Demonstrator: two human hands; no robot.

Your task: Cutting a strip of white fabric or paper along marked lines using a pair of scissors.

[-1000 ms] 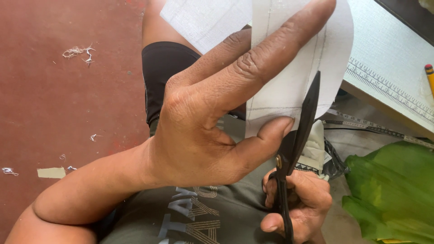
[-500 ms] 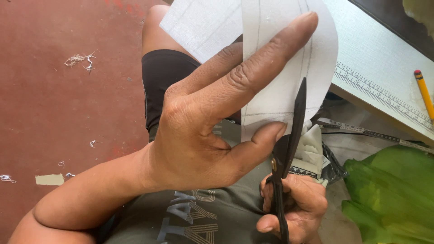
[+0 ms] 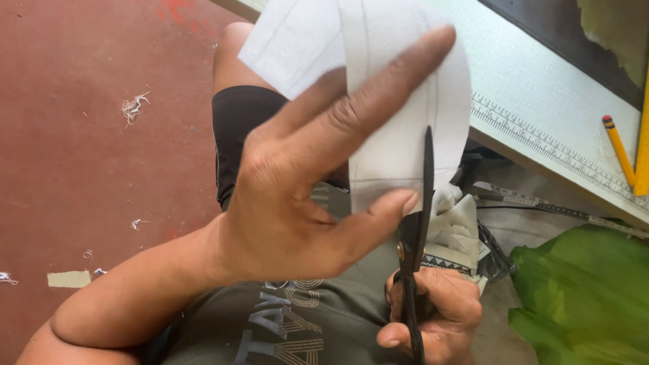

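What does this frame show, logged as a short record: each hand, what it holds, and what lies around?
left hand: holds a white fabric piece up, thumb in front, fingers spread behind it
right hand: grips black scissors, blade pointing up along the fabric's right side
blades: look nearly closed
table: white, ruler markings along its edge
pencil: yellow, on the table
green cloth: lower right
floor: red, with thread scraps

Scissors (image 3: 416, 230) handles hidden in right hand (image 3: 433, 314), tips cut off below.
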